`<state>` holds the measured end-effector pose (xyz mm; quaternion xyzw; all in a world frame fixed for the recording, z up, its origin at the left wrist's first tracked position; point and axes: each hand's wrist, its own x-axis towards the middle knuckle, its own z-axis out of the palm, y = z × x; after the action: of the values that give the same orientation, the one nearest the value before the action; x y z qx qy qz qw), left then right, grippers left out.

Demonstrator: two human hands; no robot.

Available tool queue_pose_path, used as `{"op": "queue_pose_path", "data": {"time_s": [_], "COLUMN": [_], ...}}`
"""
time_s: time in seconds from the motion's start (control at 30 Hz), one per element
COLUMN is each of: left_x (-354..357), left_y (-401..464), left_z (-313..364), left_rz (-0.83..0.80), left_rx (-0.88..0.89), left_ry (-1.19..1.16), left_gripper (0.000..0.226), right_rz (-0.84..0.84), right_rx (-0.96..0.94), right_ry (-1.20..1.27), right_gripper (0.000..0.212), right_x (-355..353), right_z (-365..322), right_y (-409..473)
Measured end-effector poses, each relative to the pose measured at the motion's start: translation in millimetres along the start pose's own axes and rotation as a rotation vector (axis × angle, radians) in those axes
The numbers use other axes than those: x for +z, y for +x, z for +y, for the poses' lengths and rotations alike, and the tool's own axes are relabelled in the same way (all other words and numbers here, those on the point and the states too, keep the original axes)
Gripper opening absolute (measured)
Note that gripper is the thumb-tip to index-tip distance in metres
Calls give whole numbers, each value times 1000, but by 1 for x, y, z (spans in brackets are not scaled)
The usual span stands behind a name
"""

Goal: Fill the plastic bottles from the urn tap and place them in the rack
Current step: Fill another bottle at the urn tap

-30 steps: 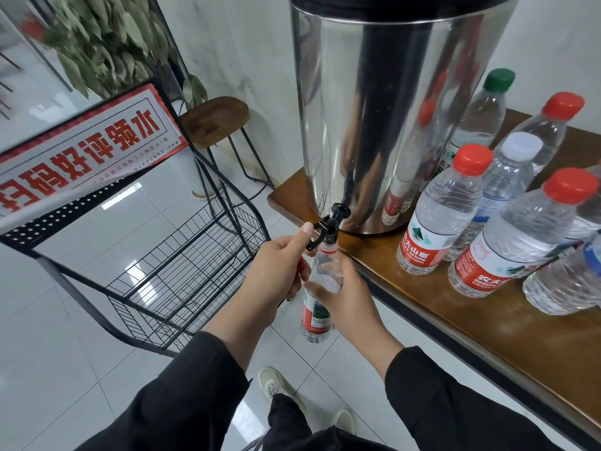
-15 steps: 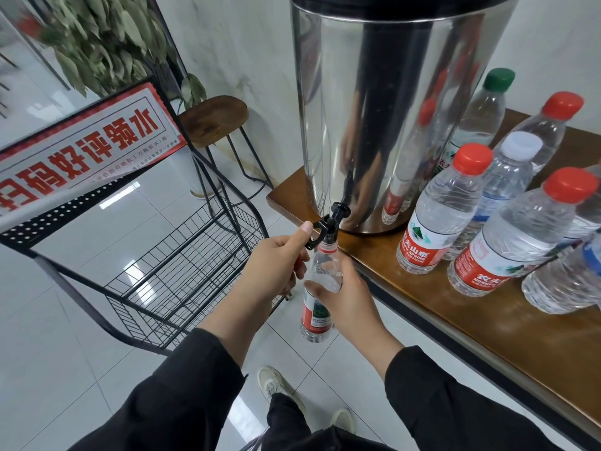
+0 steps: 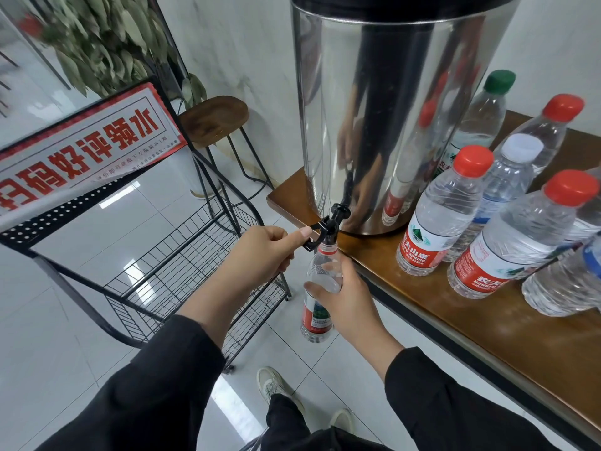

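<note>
capped bottle (image 3: pixel 445 211) label: 农夫山泉 NONGFU SPRING | rack sign (image 3: pixel 81 148): mirrored red characters, 水 legible

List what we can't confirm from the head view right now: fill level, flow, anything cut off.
- Water flow: the tap spout meets the bottle neck; no stream visible in the head view.
- Fill level: clear water in clear plastic, partly covered by the right hand.
- Left hand fingers: curled under the palm; only the thumb shows on the lever.
- Urn top: cut off by the upper edge.

Wooden counter (image 3: pixel 487 327) carries urn (image 3: pixel 390 118), capped bottles (image 3: pixel 442 219).
</note>
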<state>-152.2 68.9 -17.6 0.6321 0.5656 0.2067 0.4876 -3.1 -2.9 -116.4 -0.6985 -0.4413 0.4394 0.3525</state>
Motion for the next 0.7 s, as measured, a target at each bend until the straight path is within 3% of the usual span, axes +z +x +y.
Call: {"op": "queue_pose_path", "data": {"time_s": [0.7], "left_x": [0], "left_y": [2], "left_z": [-2], "left_rz": [-7], "left_rx": [-35], "left_ry": [15], "left_gripper": [57], "right_rz": [-5], "right_rx": [1], "right_ry": [13], "right_gripper": [84], "right_x": [-2], "right_z": [-1], "right_y": [0]}}
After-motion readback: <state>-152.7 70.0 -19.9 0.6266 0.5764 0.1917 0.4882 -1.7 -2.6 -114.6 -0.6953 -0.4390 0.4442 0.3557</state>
